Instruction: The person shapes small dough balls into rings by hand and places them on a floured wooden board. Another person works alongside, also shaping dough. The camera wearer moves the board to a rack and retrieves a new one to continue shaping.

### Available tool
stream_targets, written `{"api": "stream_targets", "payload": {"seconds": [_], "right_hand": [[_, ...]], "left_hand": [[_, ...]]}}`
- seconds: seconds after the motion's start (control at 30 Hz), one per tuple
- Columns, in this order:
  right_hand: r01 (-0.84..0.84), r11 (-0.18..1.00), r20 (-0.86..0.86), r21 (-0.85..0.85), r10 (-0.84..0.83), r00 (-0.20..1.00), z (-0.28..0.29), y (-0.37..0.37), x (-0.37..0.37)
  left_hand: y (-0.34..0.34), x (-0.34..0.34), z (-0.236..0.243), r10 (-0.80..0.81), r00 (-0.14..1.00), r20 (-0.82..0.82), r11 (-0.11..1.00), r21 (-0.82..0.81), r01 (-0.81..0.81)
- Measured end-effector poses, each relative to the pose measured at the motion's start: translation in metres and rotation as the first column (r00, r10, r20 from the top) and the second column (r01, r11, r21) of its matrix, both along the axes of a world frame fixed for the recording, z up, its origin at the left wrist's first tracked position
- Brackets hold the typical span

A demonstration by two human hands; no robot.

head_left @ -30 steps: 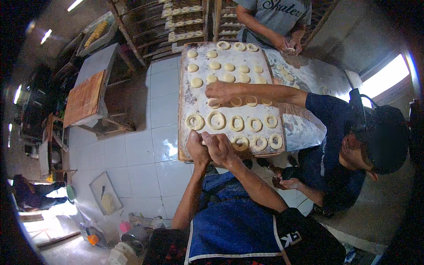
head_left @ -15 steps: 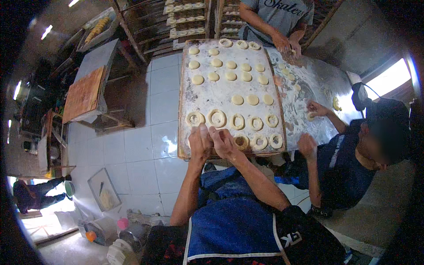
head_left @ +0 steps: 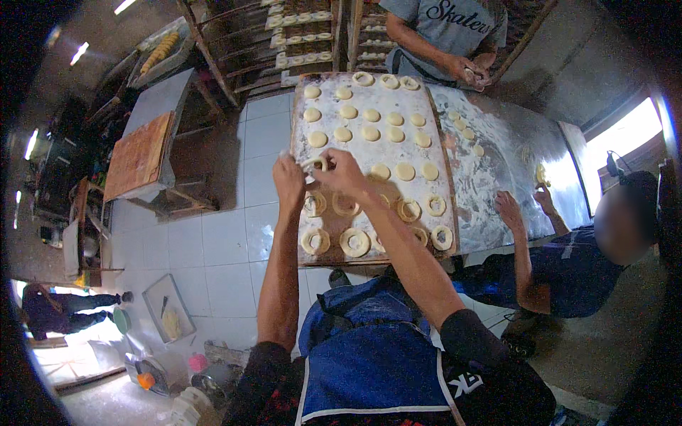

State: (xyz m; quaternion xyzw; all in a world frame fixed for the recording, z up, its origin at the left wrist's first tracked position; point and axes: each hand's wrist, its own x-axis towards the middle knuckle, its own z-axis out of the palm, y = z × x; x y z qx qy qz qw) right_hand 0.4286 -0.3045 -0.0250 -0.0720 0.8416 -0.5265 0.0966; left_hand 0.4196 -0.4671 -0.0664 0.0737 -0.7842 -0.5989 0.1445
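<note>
Over the left side of a floured board (head_left: 334, 160), my left hand (head_left: 288, 177) and my right hand (head_left: 342, 172) are raised close together. A pale dough ring (head_left: 312, 163) stretches between them, pinched by the fingers of both. Beneath and nearer to me lie rows of shaped rings, among them one dough ring (head_left: 355, 242) at the near edge; my right forearm covers some of them. Beyond my hands, flat dough rounds (head_left: 371, 133) sit in rows. A few more rings (head_left: 362, 79) lie at the far edge.
A metal table (head_left: 490, 206) with flour and dough pieces adjoins on the right. One co-worker (head_left: 590, 248) sits there; another person (head_left: 447, 42) stands at the far side, handling dough. Racks of dough trays (head_left: 305, 35) stand behind. A low table (head_left: 142, 156) is to the left.
Both my hands have moved away from me, from the near ring rows to the board's left side, now with a dough ring between them. The co-worker's hand on the right has shifted.
</note>
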Motion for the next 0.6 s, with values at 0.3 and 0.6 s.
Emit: {"api": "stream_targets", "payload": {"seconds": [0.3,0.6], "right_hand": [[0.262,0.607,-0.376,0.750,0.066,0.924,-0.061,0.079,-0.005],[0.061,0.927,-0.113,0.370,-0.021,0.993,-0.034,0.126,0.016]], "left_hand": [[-0.024,-0.025,-0.042,-0.223,0.969,-0.106,0.846,-0.515,0.138],[-0.013,-0.019,-0.048,-0.199,0.979,-0.054,0.913,-0.374,0.165]]}}
